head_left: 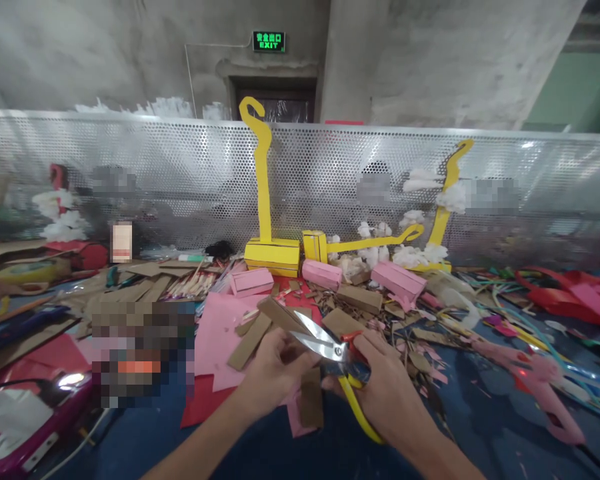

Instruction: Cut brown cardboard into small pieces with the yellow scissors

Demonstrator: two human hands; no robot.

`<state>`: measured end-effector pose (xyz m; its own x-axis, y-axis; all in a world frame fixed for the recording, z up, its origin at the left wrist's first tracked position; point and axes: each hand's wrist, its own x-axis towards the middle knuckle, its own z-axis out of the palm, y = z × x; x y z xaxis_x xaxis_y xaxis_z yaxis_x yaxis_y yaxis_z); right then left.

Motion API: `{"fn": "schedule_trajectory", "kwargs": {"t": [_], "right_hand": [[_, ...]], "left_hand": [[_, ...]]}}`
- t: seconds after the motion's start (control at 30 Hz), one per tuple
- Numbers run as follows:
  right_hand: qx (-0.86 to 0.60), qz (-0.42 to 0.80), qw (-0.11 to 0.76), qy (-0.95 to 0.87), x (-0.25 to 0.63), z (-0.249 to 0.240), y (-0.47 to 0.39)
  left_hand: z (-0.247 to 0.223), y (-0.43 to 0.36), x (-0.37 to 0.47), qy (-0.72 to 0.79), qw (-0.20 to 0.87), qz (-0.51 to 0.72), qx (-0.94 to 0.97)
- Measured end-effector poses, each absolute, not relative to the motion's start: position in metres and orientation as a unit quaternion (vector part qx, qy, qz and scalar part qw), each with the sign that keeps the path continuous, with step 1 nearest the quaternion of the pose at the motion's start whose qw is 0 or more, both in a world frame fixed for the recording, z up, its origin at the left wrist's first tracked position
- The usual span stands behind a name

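Observation:
My right hand (387,383) is wrapped round the handles of a pair of scissors (336,351), one red-orange and one yellow. The blades stand apart and point left, over a brown cardboard strip (279,313). Fingers of my left hand (275,367) are pinched on this strip, just below the blades. Part of the strip is hidden by the scissors and fingers. Beneath my hands lie another cardboard piece (311,400) and a pink paper scrap (295,417). Beside my left hand, pink sheets (213,340) rest under more cardboard strips.
Behind my hands stand a yellow hooked stand (263,187) and small pink boxes (253,281). Cardboard scraps cover the middle. A pink glue gun (543,383) lies at right, a purple box with tissue (50,427) at left. A perforated metal screen (320,173) closes off the back.

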<state>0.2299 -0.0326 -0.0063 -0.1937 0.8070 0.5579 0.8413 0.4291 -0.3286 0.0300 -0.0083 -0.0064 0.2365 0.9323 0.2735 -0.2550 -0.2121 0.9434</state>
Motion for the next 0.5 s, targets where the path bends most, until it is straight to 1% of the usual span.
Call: {"fn": "schedule_trajectory", "kwargs": {"t": [0.27,0.5], "right_hand": [[-0.535,-0.005,0.359,-0.765,0.236,-0.007,-0.029],[-0.545,-0.025,0.335,-0.768,0.237,-0.004,-0.031]], "left_hand": [[-0.007,-0.009,0.029,0.3,0.552,0.513,0.585],[0.007,-0.009,0.03,0.282,0.543,0.565,0.553]]}}
